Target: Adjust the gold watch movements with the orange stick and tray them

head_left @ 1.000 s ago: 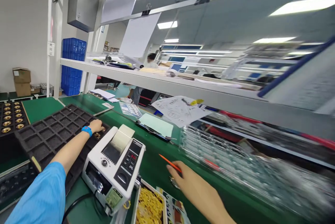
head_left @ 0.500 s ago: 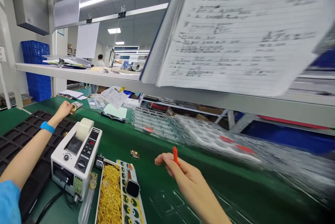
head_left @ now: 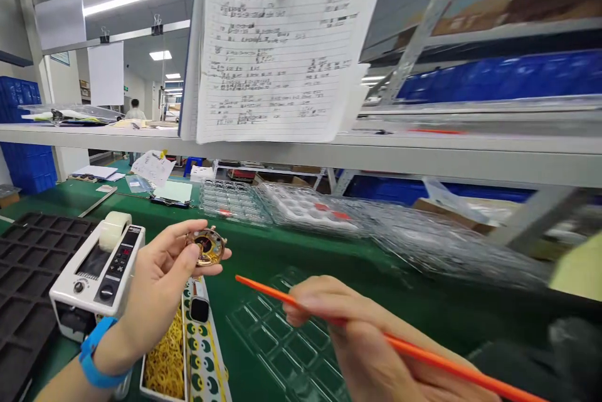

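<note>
My left hand (head_left: 162,280) holds a round, gold-rimmed watch case (head_left: 210,248) with its inner movement showing, pinched between thumb and fingers. In my right hand (head_left: 355,327) is a thin orange stick (head_left: 263,290), its pointed end aimed toward the watch case but apart from it. Below my left hand, a white box (head_left: 184,352) is filled with small yellow rings (head_left: 164,358). Beside it lies a sheet with green-and-yellow round stickers (head_left: 207,349), and a small dark square-faced item (head_left: 199,310) rests on the sheet.
A white tape dispenser (head_left: 98,276) stands left, next to a black compartment tray (head_left: 28,264). Clear plastic trays (head_left: 282,345) lie on the green table, with more along its back (head_left: 305,207). A handwritten notebook (head_left: 277,76) hangs over the shelf edge (head_left: 263,152).
My left hand has come from the far left of the table to the middle, bringing the watch case. The orange stick in my right hand now points forward-left. The view has swung right.
</note>
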Demonstrator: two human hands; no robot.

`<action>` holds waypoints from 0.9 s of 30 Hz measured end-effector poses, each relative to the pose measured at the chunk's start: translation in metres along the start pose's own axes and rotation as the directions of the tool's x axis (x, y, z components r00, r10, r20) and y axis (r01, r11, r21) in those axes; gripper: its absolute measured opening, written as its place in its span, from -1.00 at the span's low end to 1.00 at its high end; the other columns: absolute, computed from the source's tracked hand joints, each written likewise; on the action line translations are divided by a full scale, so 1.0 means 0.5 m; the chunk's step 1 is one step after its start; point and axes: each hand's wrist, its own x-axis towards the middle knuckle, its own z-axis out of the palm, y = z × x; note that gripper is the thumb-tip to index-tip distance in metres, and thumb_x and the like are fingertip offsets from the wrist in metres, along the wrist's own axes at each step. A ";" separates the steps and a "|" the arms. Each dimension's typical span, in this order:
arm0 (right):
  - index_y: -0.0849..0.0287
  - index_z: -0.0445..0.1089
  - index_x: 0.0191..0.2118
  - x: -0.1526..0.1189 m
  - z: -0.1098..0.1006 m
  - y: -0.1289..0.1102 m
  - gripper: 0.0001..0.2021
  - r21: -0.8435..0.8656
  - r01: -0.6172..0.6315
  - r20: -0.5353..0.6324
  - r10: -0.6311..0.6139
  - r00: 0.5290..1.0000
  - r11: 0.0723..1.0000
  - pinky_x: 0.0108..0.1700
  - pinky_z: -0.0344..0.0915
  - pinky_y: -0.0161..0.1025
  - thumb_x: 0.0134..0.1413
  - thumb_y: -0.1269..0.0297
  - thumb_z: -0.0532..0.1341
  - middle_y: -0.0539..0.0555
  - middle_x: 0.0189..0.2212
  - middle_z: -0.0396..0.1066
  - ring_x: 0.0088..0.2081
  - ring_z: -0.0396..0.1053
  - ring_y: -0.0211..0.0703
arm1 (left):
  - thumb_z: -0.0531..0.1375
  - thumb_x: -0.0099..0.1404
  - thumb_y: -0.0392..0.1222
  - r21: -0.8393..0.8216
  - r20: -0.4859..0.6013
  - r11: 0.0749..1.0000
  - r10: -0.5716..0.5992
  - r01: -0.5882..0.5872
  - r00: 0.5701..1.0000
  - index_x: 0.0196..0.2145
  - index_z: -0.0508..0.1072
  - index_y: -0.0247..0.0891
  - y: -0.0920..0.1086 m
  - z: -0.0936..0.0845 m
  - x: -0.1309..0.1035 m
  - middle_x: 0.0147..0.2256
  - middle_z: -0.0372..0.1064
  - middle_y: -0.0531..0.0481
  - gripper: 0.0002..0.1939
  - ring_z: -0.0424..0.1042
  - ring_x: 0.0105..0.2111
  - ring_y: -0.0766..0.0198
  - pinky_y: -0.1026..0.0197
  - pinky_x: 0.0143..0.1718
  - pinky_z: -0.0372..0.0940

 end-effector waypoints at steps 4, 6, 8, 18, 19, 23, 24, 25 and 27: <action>0.07 0.49 -0.32 -0.003 0.026 -0.004 -0.85 -0.054 0.034 -0.028 -0.035 0.999 0.998 -0.44 0.40 -0.30 0.26 0.34 0.18 0.03 -0.49 0.43 -0.46 0.39 -0.19 | 0.22 0.35 -0.23 -0.130 -0.007 0.991 -0.044 0.043 0.999 -0.09 0.47 -0.20 -0.040 -0.002 0.023 -0.18 0.60 -0.04 -0.83 0.59 -0.11 0.14 0.24 -0.13 0.50; 0.08 0.50 -0.28 -0.005 0.038 0.007 -0.86 -0.090 0.068 -0.024 -0.071 0.997 0.994 -0.43 0.43 -0.29 0.23 0.40 0.19 0.04 -0.46 0.46 -0.46 0.43 -0.19 | 0.21 0.35 -0.25 -0.158 -0.002 0.986 -0.048 0.048 0.999 -0.09 0.46 -0.21 -0.050 -0.006 0.028 -0.17 0.60 -0.05 -0.83 0.58 -0.10 0.15 0.24 -0.10 0.48; 0.08 0.51 -0.26 -0.009 0.046 0.023 -0.86 -0.116 0.073 -0.044 -0.078 0.996 0.991 -0.42 0.45 -0.29 0.20 0.44 0.21 0.05 -0.43 0.50 -0.46 0.46 -0.18 | 0.19 0.37 -0.27 -0.163 0.019 0.985 -0.048 0.050 0.999 -0.08 0.46 -0.19 -0.054 -0.009 0.028 -0.15 0.60 -0.04 -0.83 0.57 -0.09 0.16 0.25 -0.09 0.47; 0.10 0.56 -0.30 0.011 0.043 0.071 -0.87 0.032 -0.068 0.038 0.067 0.997 0.997 -0.40 0.49 -0.27 0.20 0.32 0.24 0.07 -0.45 0.53 -0.45 0.50 -0.16 | 0.15 0.39 -0.27 -0.116 0.126 0.988 -0.087 0.102 0.988 -0.06 0.53 -0.11 -0.055 -0.022 0.023 -0.15 0.60 -0.01 -0.78 0.57 -0.09 0.13 0.20 -0.11 0.51; 0.10 0.57 -0.30 0.015 0.040 0.073 -0.87 0.036 -0.074 0.060 0.072 0.996 0.997 -0.41 0.49 -0.27 0.21 0.31 0.24 0.06 -0.46 0.53 -0.45 0.50 -0.16 | 0.15 0.40 -0.27 -0.112 0.135 0.988 -0.087 0.102 0.987 -0.06 0.53 -0.10 -0.055 -0.023 0.024 -0.15 0.60 0.00 -0.77 0.57 -0.08 0.14 0.21 -0.11 0.51; 0.09 0.57 -0.29 0.024 0.029 0.083 -0.87 0.045 0.001 0.127 -0.007 0.992 0.999 -0.39 0.50 -0.26 0.21 0.34 0.25 0.07 -0.44 0.56 -0.42 0.52 -0.14 | 0.15 0.41 -0.25 -0.102 0.152 0.988 -0.096 0.112 0.984 -0.04 0.52 -0.09 -0.051 -0.026 0.023 -0.15 0.60 0.00 -0.77 0.57 -0.09 0.15 0.22 -0.10 0.50; 0.08 0.58 -0.27 0.025 0.027 0.085 -0.86 0.050 0.053 0.148 -0.060 0.987 0.997 -0.39 0.50 -0.27 0.21 0.38 0.24 0.06 -0.42 0.56 -0.41 0.52 -0.15 | 0.15 0.40 -0.25 -0.098 0.150 0.988 -0.102 0.117 0.983 -0.04 0.52 -0.09 -0.049 -0.026 0.024 -0.15 0.60 0.00 -0.77 0.58 -0.10 0.14 0.21 -0.10 0.50; 0.07 0.57 -0.24 0.026 0.026 0.086 -0.83 0.052 0.116 0.175 -0.123 0.977 0.992 -0.38 0.50 -0.28 0.21 0.42 0.23 0.06 -0.40 0.56 -0.40 0.53 -0.16 | 0.16 0.40 -0.24 -0.094 0.145 0.988 -0.107 0.121 0.984 -0.04 0.52 -0.10 -0.048 -0.027 0.024 -0.15 0.60 -0.01 -0.78 0.58 -0.10 0.14 0.21 -0.11 0.50; 0.05 0.56 -0.15 0.027 0.022 0.087 -0.76 0.033 0.248 0.244 -0.248 0.938 0.968 -0.35 0.51 -0.29 0.21 0.50 0.20 0.07 -0.35 0.57 -0.35 0.54 -0.16 | 0.17 0.39 -0.22 -0.089 0.127 0.987 -0.119 0.131 0.985 -0.04 0.52 -0.12 -0.046 -0.028 0.026 -0.18 0.60 -0.01 -0.78 0.59 -0.11 0.13 0.21 -0.12 0.50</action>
